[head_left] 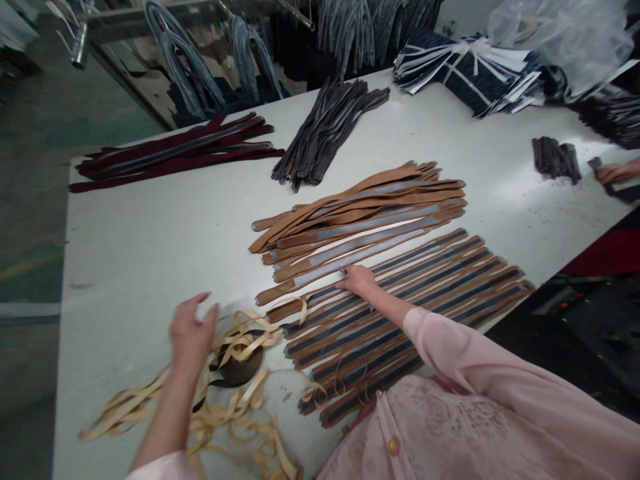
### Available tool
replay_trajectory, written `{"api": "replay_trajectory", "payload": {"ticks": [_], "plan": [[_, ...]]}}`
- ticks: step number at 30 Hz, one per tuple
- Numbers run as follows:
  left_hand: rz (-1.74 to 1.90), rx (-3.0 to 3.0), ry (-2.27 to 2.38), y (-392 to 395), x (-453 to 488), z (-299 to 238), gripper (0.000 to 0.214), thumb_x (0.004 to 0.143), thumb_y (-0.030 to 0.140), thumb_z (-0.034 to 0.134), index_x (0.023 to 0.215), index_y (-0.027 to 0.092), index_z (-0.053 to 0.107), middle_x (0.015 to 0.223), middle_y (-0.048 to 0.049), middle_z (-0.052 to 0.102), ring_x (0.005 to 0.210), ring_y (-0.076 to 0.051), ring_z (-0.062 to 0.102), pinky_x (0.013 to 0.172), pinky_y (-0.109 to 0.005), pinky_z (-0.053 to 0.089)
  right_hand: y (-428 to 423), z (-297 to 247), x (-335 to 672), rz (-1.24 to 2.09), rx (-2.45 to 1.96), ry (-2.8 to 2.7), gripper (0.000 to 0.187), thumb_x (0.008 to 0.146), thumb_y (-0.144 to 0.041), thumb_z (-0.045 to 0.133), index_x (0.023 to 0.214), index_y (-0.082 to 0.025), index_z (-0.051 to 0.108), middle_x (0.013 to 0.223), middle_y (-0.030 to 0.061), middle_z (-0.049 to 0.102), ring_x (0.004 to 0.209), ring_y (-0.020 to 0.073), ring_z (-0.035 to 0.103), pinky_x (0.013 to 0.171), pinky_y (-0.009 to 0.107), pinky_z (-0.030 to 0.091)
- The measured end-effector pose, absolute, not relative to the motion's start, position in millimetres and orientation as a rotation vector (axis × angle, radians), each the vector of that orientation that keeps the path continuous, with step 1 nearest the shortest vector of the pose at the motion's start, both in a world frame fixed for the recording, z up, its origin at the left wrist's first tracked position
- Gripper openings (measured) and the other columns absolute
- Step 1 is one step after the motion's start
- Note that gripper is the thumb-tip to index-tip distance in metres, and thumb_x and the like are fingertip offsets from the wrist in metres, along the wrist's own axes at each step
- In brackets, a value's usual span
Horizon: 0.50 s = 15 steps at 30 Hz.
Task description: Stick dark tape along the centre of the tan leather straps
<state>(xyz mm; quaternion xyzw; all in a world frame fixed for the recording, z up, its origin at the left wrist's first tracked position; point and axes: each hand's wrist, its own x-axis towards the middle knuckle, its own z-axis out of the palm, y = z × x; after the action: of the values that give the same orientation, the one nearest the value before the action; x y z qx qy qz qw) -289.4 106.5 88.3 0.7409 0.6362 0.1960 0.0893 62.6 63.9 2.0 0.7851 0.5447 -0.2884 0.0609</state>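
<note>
While the right hand (pixel 357 279) presses with its fingers together on a brown strip (pixel 350 263) in the middle of the table (pixel 150 233), the left hand (pixel 191 333) hovers half spread over the loose tape (pixel 240 347).

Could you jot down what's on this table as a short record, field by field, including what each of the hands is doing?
Surface: white table
Left hand: left hand open, fingers spread, above a dark tape roll amid loose tan paper strips
Right hand: right hand resting on a brown strap with a grey stripe
Near rows: brown straps with dark stripes, laid side by side
Farther back: dark grey strap pile; maroon strap pile
Far right: another person's hand at the table edge
</note>
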Motion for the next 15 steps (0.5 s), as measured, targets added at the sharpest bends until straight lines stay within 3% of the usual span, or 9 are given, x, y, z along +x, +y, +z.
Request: {"api": "replay_trajectory", "payload": {"ticks": [2,4,6,10,13,15], "plan": [[0.484,2.314,1.676,89,-225,70,0.034,0.073,0.045,0.051,0.099,0.023,0.054,0.095,-0.0016,0.059,0.09,-0.018,0.051,0.082,-0.031,0.04,64,1,63,-0.877,2.379,1.641,0.047,0.062,-0.055,0.057,0.092,-0.019,0.061,0.092,0.0107,0.064,0.09,0.0234,0.058,0.073,0.031,0.042],[0.338,2.394,1.65,67,-172,49,0.047,0.067,0.048,0.058,0.105,0.021,0.052,0.102,-0.0069,0.055,0.097,-0.024,0.047,0.084,-0.037,0.037,63,-1,63,-0.877,2.383,1.64,0.047,0.062,-0.055,0.057,0.091,-0.019,0.061,0.092,0.0105,0.064,0.089,0.0236,0.058,0.072,0.031,0.042],[0.196,2.406,1.712,49,-142,33,0.044,0.069,0.041,0.057,0.107,0.02,0.052,0.103,-0.0101,0.052,0.096,-0.026,0.046,0.079,-0.038,0.036,63,-2,64,-0.872,2.387,1.653,0.047,0.062,-0.056,0.057,0.091,-0.02,0.061,0.091,0.0101,0.064,0.089,0.0235,0.058,0.072,0.031,0.042],[0.115,2.308,1.764,40,-139,19,0.019,0.077,0.026,0.046,0.089,0.02,0.06,0.091,-0.009,0.055,0.089,-0.024,0.048,0.073,-0.036,0.034,63,-3,67,-0.879,2.375,1.707,0.043,0.062,-0.055,0.058,0.088,-0.021,0.061,0.091,0.0084,0.064,0.088,0.0224,0.058,0.071,0.03,0.041],[0.232,2.07,1.662,50,-154,20,0.018,0.077,0.032,0.046,0.08,0.021,0.061,0.082,-0.0053,0.059,0.086,-0.021,0.05,0.075,-0.033,0.033,62,-2,71,-0.934,2.34,1.735,0.041,0.061,-0.053,0.06,0.086,-0.021,0.06,0.091,0.0069,0.063,0.088,0.0213,0.057,0.071,0.028,0.04],[0.268,1.884,1.623,57,-162,20,0.022,0.077,0.036,0.045,0.075,0.021,0.06,0.069,-0.0013,0.059,0.073,-0.017,0.052,0.069,-0.029,0.035,60,-2,74,-0.959,2.316,1.777,0.04,0.061,-0.052,0.06,0.086,-0.022,0.059,0.089,0.0053,0.064,0.087,0.0205,0.057,0.069,0.026,0.039]]}}
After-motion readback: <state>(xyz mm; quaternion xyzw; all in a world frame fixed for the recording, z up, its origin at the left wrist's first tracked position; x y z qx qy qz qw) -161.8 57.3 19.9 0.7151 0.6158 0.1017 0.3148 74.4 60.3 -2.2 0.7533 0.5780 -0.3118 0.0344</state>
